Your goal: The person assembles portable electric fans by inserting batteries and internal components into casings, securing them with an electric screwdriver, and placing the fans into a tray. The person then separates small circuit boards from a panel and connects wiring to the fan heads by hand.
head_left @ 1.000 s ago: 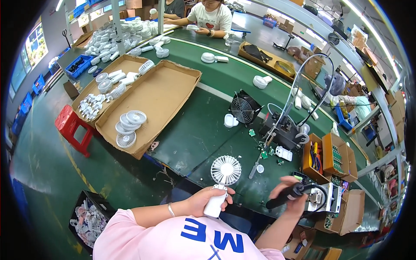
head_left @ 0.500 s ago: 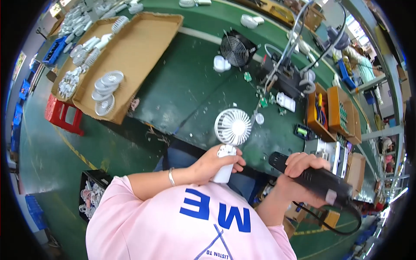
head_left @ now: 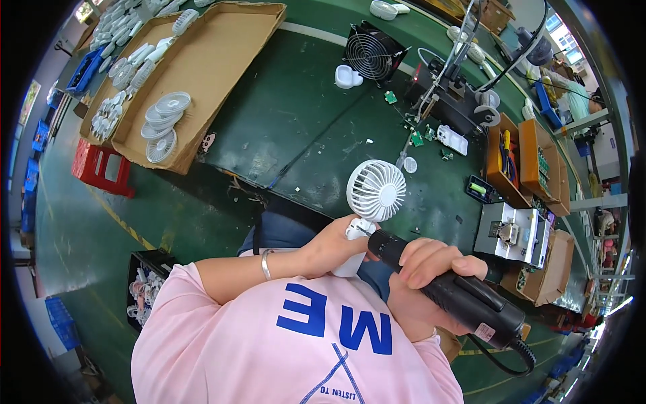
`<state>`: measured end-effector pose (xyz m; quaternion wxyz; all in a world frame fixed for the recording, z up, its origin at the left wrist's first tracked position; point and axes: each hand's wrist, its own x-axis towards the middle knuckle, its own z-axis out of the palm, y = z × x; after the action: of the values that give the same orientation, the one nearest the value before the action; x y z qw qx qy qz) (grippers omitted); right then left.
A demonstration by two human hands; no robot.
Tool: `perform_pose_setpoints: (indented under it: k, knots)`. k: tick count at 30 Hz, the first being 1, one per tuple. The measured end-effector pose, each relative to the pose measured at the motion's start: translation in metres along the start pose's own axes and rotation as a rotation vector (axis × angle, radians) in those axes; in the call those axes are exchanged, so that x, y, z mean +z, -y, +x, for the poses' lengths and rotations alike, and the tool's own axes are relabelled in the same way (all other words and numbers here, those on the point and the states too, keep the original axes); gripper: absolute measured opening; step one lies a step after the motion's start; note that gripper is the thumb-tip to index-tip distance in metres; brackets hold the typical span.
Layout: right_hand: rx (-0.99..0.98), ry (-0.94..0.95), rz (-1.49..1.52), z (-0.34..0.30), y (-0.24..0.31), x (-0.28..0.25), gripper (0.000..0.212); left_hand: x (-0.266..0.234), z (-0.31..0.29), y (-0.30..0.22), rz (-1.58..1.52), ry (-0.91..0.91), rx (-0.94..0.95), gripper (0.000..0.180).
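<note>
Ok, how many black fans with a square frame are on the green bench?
1. The black square fan stands at the far side of the green bench, beside a small white part. The white handheld fan in the left hand is a different kind.

bright, even overhead light; green table (head_left: 303, 121) well lit, faint sheen across it. daylight glare at right rim, window area blown out. soft short shadows under cardboard tray (head_left: 222, 60) and small black fan (head_left: 373, 50). strong fisheye bend: table edges curve, black vignette fills corners. centre sharp; white handheld fan (head_left: 375, 190) crisp. rim detail smeared, small parts far left hard to read. no motion blur visible.
</note>
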<state>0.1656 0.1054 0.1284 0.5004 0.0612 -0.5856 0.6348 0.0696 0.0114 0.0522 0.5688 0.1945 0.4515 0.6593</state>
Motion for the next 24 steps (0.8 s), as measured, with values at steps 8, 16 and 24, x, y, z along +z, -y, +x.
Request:
perform_pose_setpoints:
  k: [8, 16, 24]
  knots:
    - [0.038, -0.090, 0.023, -0.004, 0.006, -0.007, 0.066, 0.000, 0.003, 0.010, 0.131, 0.009, 0.028, 0.026]
    - [-0.072, -0.049, 0.012, -0.004, 0.001, -0.008, 0.065, 0.006, 0.003, -0.001, -0.013, -0.031, -0.056, 0.025]
    - [-0.093, -0.109, -0.063, -0.003, 0.005, -0.014, 0.067, 0.002, 0.005, -0.005, -0.297, 0.017, -0.095, 0.019]
